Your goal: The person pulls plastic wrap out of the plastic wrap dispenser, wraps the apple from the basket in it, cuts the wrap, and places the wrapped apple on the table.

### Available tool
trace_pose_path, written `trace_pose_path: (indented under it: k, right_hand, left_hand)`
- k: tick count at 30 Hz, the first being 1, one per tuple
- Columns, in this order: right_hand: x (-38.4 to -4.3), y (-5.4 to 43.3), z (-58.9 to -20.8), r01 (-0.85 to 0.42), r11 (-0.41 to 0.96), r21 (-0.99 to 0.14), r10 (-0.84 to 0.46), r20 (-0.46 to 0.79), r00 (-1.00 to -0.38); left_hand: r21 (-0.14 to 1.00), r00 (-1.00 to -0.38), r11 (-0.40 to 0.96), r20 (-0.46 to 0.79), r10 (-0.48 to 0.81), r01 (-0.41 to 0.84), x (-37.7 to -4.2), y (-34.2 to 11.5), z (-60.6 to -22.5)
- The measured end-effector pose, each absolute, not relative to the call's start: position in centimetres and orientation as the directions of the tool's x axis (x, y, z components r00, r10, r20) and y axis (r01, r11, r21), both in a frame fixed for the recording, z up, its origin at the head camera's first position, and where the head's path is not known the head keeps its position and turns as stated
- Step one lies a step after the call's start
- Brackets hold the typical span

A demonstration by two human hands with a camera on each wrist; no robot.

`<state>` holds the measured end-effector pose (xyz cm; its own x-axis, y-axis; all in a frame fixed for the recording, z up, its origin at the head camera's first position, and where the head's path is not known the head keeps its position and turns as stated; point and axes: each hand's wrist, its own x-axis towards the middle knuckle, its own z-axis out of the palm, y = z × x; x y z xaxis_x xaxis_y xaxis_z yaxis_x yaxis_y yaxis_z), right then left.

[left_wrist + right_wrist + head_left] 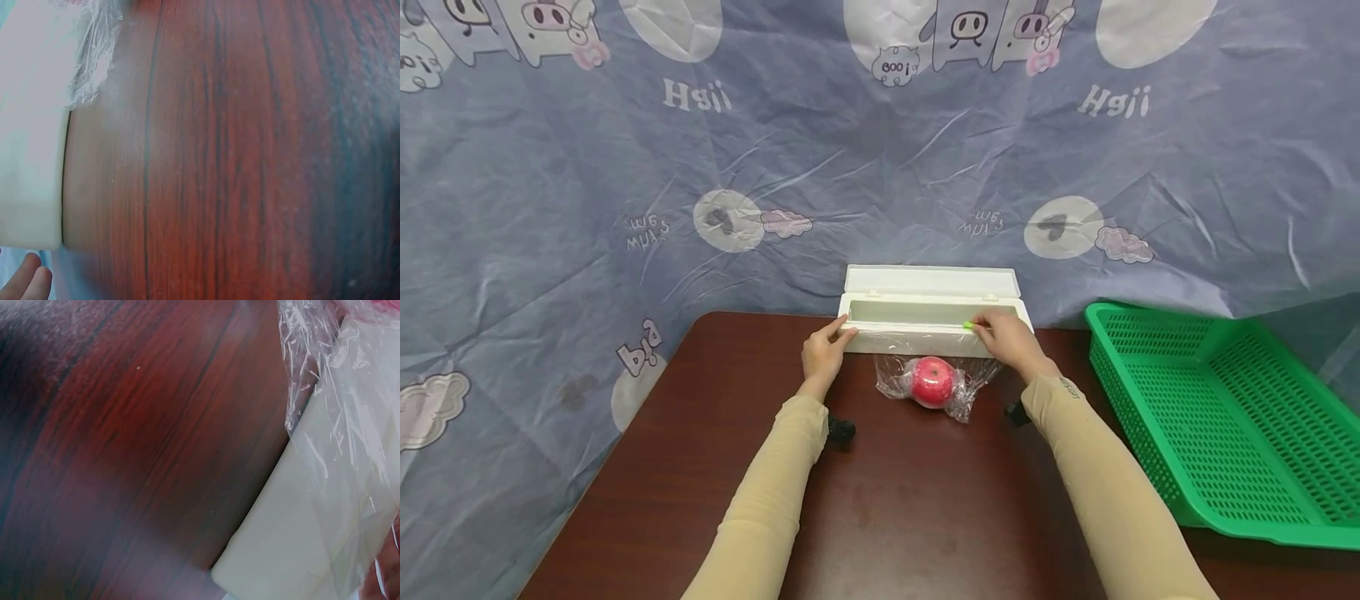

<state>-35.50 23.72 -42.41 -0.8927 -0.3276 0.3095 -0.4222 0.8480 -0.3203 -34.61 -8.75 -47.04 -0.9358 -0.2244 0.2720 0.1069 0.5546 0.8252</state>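
Note:
A long white cling film dispenser (917, 342) stands at the back of the table with its lid (932, 278) raised. My left hand (823, 354) holds its left end, thumb at the front and fingers at the corner. With my right hand (1009, 340) I pinch a small yellow-green slide cutter (967, 325) on the dispenser's front top edge, right of the middle. Clear cling film (306, 369) hangs over the front face. Just in front lies a red apple (932, 382) wrapped in crumpled film. The left wrist view shows fingertips (39, 281) beside the dispenser's end.
A green plastic basket (1138, 417) stands to the right, beside my right forearm. The dark brown wooden table (925, 517) stretches toward me. Behind the dispenser hangs a grey-blue printed cloth (865, 183).

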Motion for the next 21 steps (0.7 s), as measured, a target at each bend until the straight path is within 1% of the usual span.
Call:
trace_pose_path:
  k: [8, 14, 21]
  right_hand:
    - [-35.4, 24.3, -42.5, -0.417, 0.856, -0.304, -0.323, 0.315, -0.892]
    - [-35.5, 25.2, -42.5, -0.428, 0.856, -0.289, -0.320, 0.352, -0.879]
    - [-35.4, 25.8, -42.6, -0.444, 0.852, -0.277, -0.338, 0.356, -0.871]
  left_hand:
    - [0.824, -0.933, 0.554, 0.282, -0.225, 0.116, -34.8, -8.8, -47.3]
    - [0.826, -0.935, 0.555, 0.269, -0.233, 0.099, -34.7, -8.9, -47.0]
    - [0.819, -0.938, 0.566, 0.265, -0.224, 0.096, -34.7, -8.9, -47.1]
